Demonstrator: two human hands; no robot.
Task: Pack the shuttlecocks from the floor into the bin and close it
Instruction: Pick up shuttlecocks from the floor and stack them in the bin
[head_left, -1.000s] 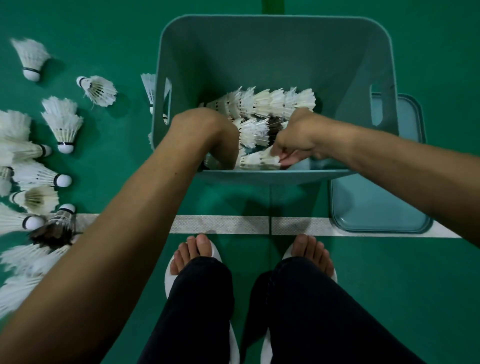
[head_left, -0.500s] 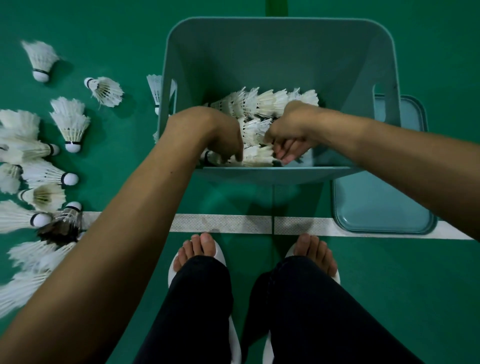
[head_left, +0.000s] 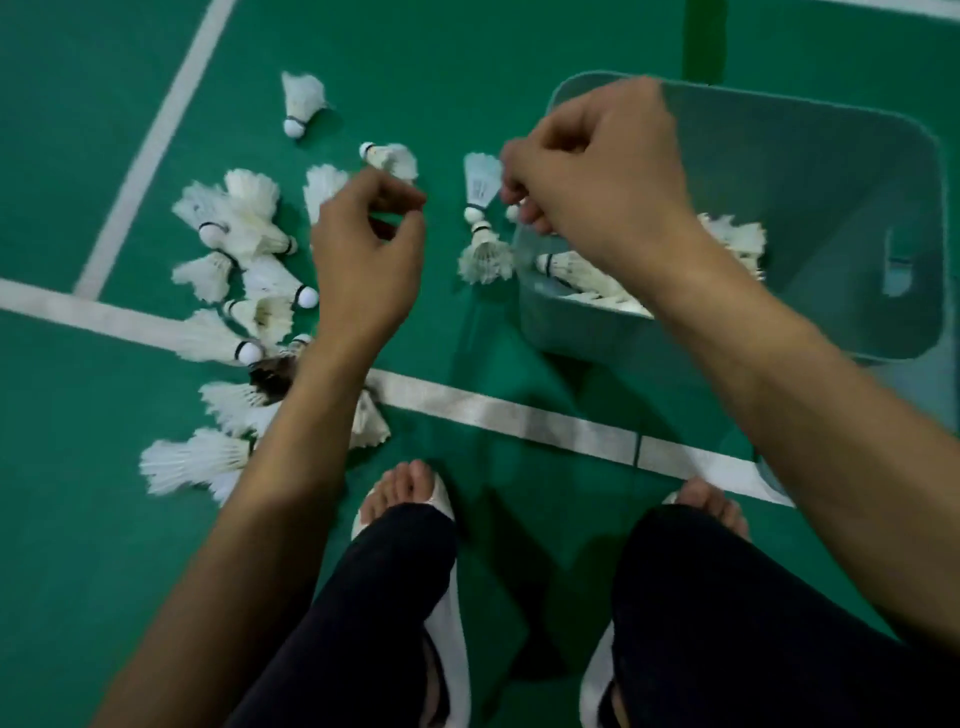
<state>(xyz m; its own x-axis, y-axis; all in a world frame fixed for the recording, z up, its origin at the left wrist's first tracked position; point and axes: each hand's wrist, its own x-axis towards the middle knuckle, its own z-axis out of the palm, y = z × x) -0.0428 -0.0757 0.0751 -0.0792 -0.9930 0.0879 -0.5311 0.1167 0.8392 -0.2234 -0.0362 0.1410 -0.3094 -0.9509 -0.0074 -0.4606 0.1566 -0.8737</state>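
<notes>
- Nearest, two legs in dark trousers (head_left: 727, 597) stand on the green floor (head_left: 104, 545), the feet in white slippers (head_left: 447, 623).
- Just beyond the toes, a white court line (head_left: 519, 413) runs from left to right across the floor.
- On the left, many white shuttlecocks (head_left: 192, 460) lie loose on the floor on both sides of that line, some touching or overlapping. One dark-feathered shuttlecock (head_left: 270, 374) lies among them, beside the left forearm.
- The left hand (head_left: 363, 260) hovers above the right side of this scatter. Its fingers are loosely curled, thumb and forefinger close together, and nothing shows between them.
- To the right stands the teal bin (head_left: 924, 249), uncovered. More white shuttlecocks (head_left: 587, 275) lie in its bottom, partly hidden by the right forearm.
- Two shuttlecocks sit on the floor just beside the bin's left wall: the nearer one (head_left: 485, 254) and the farther one (head_left: 480, 182).
- The right hand (head_left: 597, 192) is over the bin's far left corner, well apart from the left hand. Its fingers are curled, their tips next to the farther shuttlecock and a small white cork. Blur makes it impossible to tell whether they pinch anything.
- Farther off, one shuttlecock (head_left: 389, 158) lies beyond the left fingers, and a lone shuttlecock (head_left: 301, 98) lies farthest away.
</notes>
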